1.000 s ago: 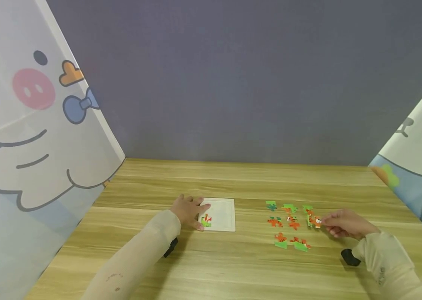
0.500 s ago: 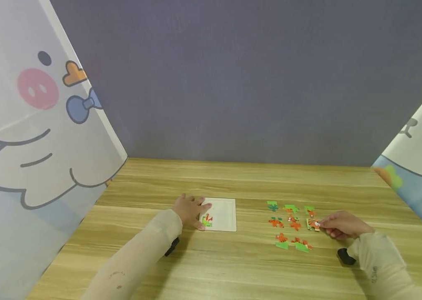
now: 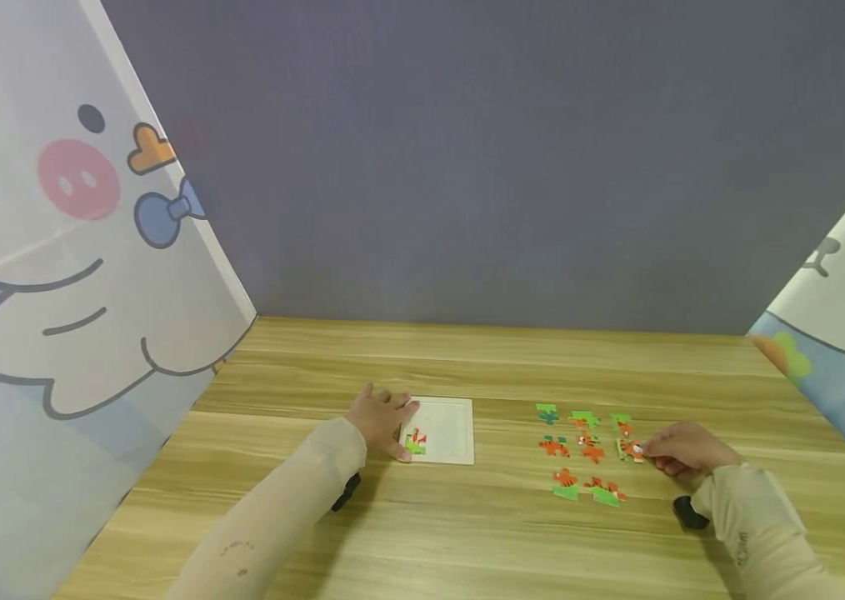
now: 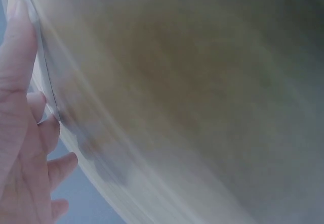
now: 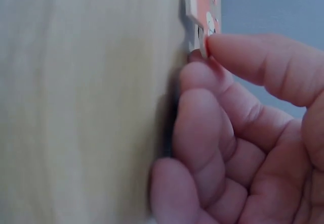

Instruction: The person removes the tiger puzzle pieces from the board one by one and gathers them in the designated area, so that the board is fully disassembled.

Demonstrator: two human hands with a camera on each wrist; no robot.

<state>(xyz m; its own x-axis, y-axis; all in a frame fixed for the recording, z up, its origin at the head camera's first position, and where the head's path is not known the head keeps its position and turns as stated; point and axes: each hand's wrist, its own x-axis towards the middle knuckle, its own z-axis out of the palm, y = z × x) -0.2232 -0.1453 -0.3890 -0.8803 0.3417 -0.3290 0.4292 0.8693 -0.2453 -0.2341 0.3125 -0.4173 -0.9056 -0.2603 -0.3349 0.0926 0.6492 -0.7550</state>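
Note:
My left hand [image 3: 381,423] rests with spread fingers on the left edge of a white puzzle tray [image 3: 452,454]. Inside that tray's lower left corner lies a green and red puzzle piece [image 3: 415,443]. At the right, my right hand [image 3: 692,448] pinches an orange puzzle piece [image 3: 632,451] between thumb and forefinger. In the right wrist view the thumb presses the edge of this orange piece [image 5: 203,19], low over the wood, with the other fingers curled beneath. The left wrist view shows the left thumb [image 4: 20,47] along the tray's edge.
Several loose puzzle pieces lie in rough rows left of my right hand, among them a green one [image 3: 547,412], an orange one [image 3: 593,450] and an orange-green one [image 3: 606,492]. A grey panel [image 3: 497,167] stands behind the wooden table [image 3: 467,533].
My right hand has shifted slightly left with the orange piece, which sat higher and overlapped its neighbour differently a second ago. The left hand stays on the tray.

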